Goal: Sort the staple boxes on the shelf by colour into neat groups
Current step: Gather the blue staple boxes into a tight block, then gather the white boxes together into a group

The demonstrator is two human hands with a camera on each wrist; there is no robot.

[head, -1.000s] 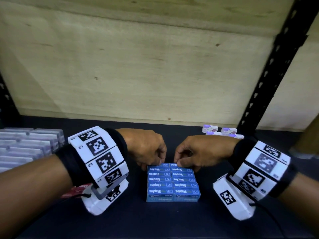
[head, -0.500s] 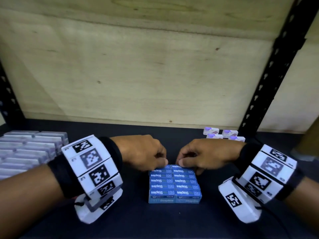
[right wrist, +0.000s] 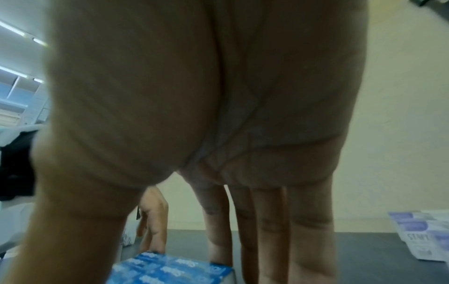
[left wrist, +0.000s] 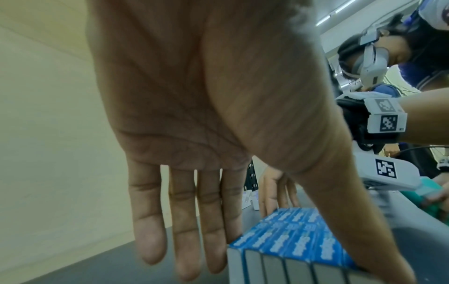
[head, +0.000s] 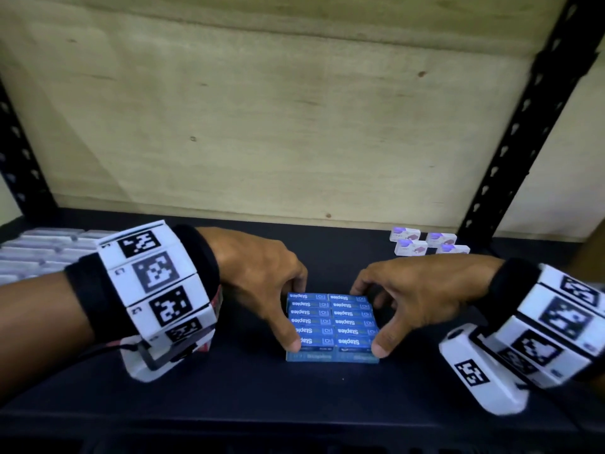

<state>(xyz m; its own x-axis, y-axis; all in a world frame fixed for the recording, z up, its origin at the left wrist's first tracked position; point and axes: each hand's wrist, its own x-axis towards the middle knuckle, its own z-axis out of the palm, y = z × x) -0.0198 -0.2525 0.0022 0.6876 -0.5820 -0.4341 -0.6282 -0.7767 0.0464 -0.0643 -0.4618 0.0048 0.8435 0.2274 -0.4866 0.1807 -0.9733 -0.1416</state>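
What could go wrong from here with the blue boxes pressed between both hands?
1. The left hand and right hand press only the corners of the blue boxes; uneven pressure could buckle the middle rows out of line.
2. The white-and-purple boxes sit just beyond the right hand; a push backward or rightward might knock them and mix the groups.

In the head view I cannot see the far corners of the blue staple boxes; the left hand and the right hand cover them. The grey boxes at the left are cut by the picture's edge and partly behind the wrist band, so I cannot count them. The print on the white-purple boxes is too small to read. In the right wrist view the palm is blurred and the bottom edge cuts the blue boxes.
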